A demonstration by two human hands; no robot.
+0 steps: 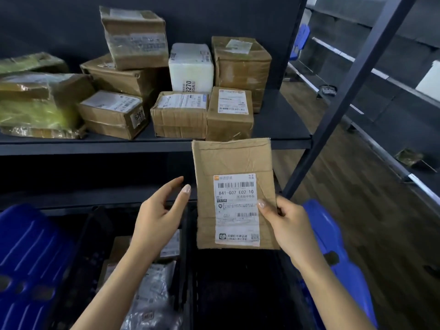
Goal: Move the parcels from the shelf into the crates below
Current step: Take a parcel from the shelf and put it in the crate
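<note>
My right hand pinches a flat cardboard parcel upright above the black crate; my left hand hovers beside it, fingers relaxed, holding nothing.

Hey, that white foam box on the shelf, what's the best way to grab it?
Probably from above and the front, gripping the upper part of the white foam box. Its top stands free, but the tall brown box crowds its right side, the stacked boxes its left, and a low carton blocks its base in front.
</note>
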